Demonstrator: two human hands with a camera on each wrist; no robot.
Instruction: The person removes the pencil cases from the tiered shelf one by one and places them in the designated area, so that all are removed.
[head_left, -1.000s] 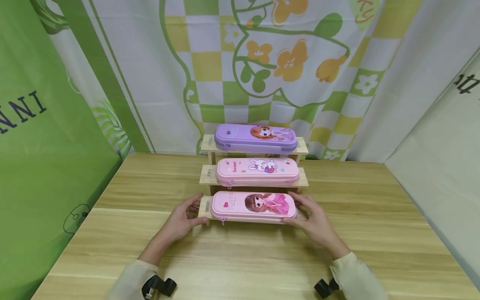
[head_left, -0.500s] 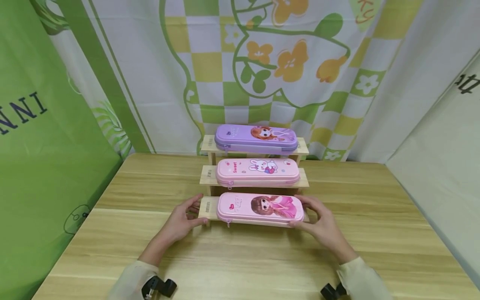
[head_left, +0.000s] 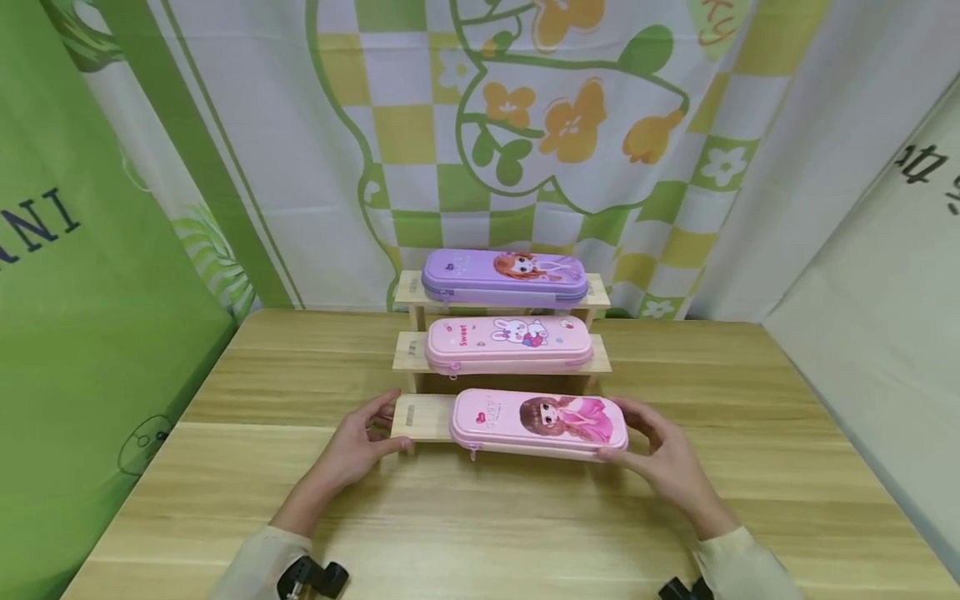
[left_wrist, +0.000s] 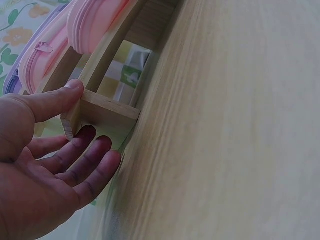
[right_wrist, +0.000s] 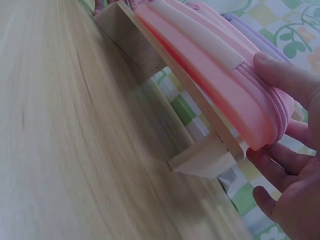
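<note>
Right hand (head_left: 669,457) grips the front case (head_left: 538,423), now farther right, while left hand (head_left: 356,442) apparently pinches the shelf (head_left: 424,417).

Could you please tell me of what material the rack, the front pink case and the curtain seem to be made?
Rack: probably wood, matte; the pale boards show faint grain.
Front pink case: perhaps moulded foam or plastic, smooth and slightly glossy; its rounded edges look firm and catch light.
Curtain: likely thin printed fabric, matte, judging by its soft folds; the fibre is unclear.
</note>
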